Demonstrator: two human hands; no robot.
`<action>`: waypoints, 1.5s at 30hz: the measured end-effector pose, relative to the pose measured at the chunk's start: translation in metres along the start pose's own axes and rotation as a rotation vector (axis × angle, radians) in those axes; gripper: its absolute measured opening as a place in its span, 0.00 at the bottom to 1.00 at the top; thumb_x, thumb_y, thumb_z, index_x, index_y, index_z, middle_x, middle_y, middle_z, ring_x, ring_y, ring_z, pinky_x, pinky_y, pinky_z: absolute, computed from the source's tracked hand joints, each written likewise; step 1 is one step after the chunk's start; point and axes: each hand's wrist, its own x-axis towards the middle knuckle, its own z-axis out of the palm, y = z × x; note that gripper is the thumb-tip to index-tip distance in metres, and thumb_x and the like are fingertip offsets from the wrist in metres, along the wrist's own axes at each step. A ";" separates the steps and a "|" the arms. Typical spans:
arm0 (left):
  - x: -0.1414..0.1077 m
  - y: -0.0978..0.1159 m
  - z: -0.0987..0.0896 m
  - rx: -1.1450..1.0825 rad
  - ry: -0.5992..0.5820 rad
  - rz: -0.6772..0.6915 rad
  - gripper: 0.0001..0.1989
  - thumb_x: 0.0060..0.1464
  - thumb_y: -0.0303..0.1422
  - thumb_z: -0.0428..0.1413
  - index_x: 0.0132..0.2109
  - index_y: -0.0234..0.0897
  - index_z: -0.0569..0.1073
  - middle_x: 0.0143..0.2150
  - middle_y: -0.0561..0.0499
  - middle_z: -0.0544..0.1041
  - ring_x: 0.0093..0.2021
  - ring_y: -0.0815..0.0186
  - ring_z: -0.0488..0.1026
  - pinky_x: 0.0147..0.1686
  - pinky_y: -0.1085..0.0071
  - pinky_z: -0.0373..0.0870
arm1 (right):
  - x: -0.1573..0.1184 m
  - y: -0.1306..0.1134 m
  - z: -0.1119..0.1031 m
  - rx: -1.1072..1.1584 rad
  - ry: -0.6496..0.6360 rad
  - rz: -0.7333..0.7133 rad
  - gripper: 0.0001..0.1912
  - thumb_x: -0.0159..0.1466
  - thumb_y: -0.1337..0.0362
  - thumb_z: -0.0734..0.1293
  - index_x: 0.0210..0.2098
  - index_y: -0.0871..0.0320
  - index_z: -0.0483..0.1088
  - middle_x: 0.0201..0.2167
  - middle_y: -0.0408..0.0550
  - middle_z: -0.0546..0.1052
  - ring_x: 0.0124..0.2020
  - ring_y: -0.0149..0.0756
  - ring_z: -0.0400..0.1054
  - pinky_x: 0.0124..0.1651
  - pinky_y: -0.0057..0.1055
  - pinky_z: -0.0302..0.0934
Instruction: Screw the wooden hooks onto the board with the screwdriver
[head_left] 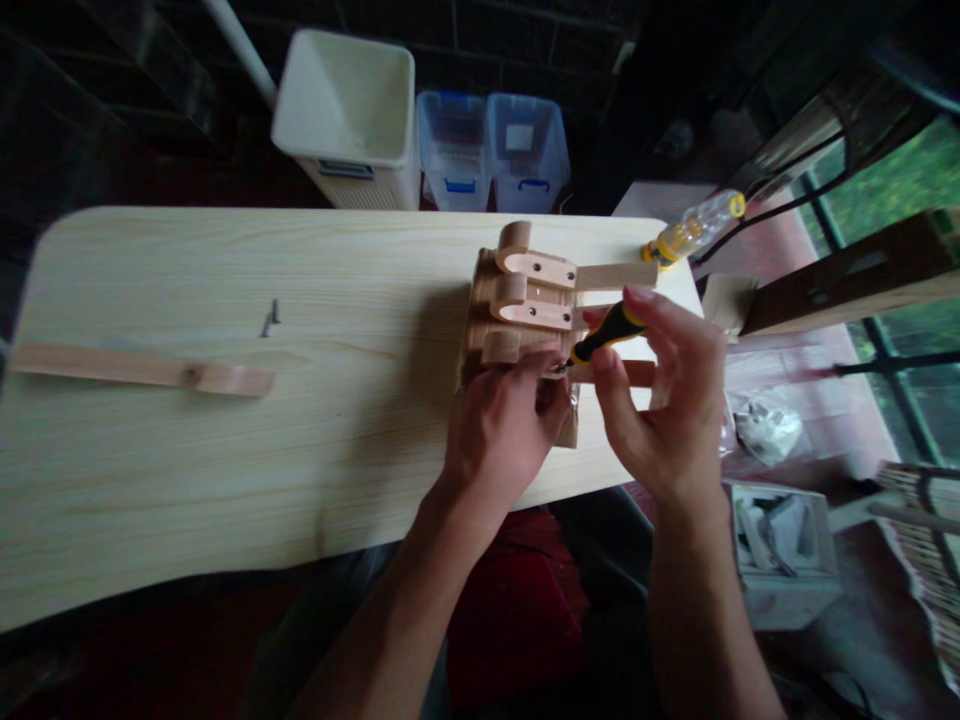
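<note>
A wooden rack (pixel 475 325) with curved hooks lies on the table. Two of its hooks, the far one (pixel 551 268) and the middle one (pixel 547 314), each show two dark screws. Closest to me, the third hook (pixel 501 347) is partly covered by my left hand (pixel 506 415), whose thumb and forefinger pinch around a small dark screw (pixel 561 368). My right hand (pixel 667 390) grips a black-and-yellow screwdriver (pixel 613 333) by its handle, tilted, with its tip at the screw. Whether tip and screw head touch is too small to tell.
Loose screws (pixel 270 318) and another wooden hook piece (pixel 150 372) lie left on the pale table (pixel 337 420). A clear tube with yellow ends (pixel 694 230) is at the far right corner. Beyond the table stand a white bin (pixel 405 110) and clear boxes (pixel 457 150).
</note>
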 end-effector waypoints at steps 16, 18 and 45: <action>0.001 0.002 0.000 -0.037 0.015 -0.009 0.14 0.70 0.31 0.64 0.59 0.45 0.85 0.57 0.48 0.90 0.47 0.58 0.90 0.54 0.64 0.84 | 0.006 -0.005 -0.006 -0.043 0.024 0.005 0.28 0.75 0.64 0.73 0.71 0.38 0.69 0.63 0.48 0.80 0.50 0.41 0.80 0.48 0.42 0.87; 0.001 0.002 0.000 -0.024 0.018 -0.011 0.14 0.70 0.31 0.64 0.59 0.46 0.85 0.54 0.48 0.90 0.47 0.58 0.90 0.56 0.63 0.83 | 0.007 -0.007 -0.005 -0.047 0.021 0.006 0.28 0.75 0.64 0.73 0.70 0.38 0.69 0.62 0.49 0.80 0.51 0.43 0.80 0.48 0.44 0.88; -0.002 -0.005 0.004 -0.056 0.020 0.084 0.23 0.66 0.28 0.67 0.66 0.39 0.80 0.58 0.44 0.89 0.50 0.57 0.89 0.54 0.62 0.84 | 0.089 -0.060 -0.052 -0.672 -0.675 -0.166 0.15 0.77 0.64 0.68 0.61 0.56 0.76 0.49 0.52 0.87 0.44 0.42 0.84 0.45 0.34 0.74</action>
